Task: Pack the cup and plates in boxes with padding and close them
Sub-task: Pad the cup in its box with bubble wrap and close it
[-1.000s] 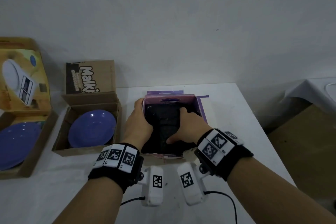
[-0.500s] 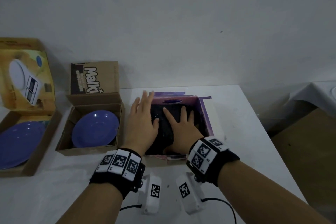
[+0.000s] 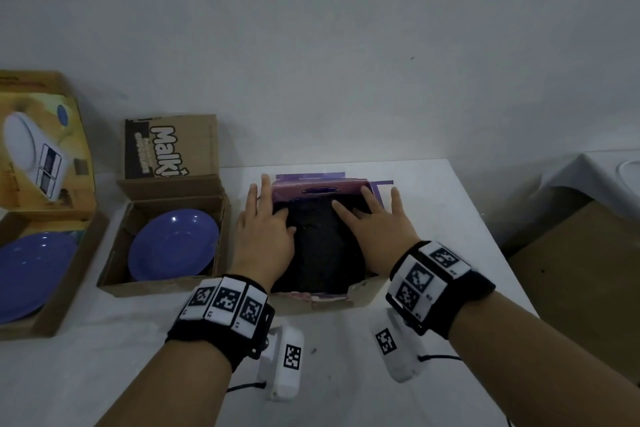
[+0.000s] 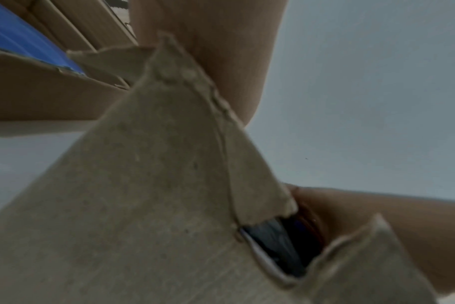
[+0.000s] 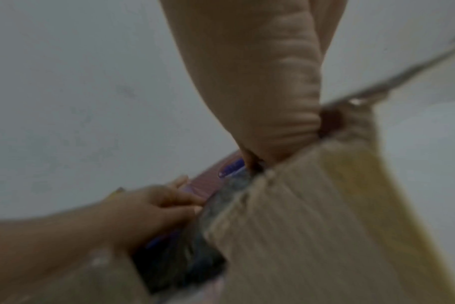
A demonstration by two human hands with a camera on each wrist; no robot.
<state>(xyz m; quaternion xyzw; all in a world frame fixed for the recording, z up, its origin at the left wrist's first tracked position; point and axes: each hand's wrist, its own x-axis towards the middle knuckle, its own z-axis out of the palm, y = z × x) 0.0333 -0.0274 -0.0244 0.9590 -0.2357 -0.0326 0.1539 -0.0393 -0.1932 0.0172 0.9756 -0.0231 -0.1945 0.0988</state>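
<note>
Head view puts the purple box (image 3: pixel 320 185) at centre frame, directly ahead of my 2 hands; its long axis runs up the frame, and my left hand (image 3: pixel 263 236) and right hand (image 3: pixel 377 232) look equally near. Both lie flat with fingers straight on the black padding (image 3: pixel 322 250) filling it, gripping nothing; no cup shows, and 2 blue plates (image 3: pixel 173 244) sit in open boxes at left

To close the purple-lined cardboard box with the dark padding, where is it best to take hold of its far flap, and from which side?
Probably grip the purple far flap by its free top edge, reaching over the dark padding from the near side. It stands upright at the back, so fingers can hook behind it and fold it toward you. Both the left hand and right hand lie flat nearby.
</note>
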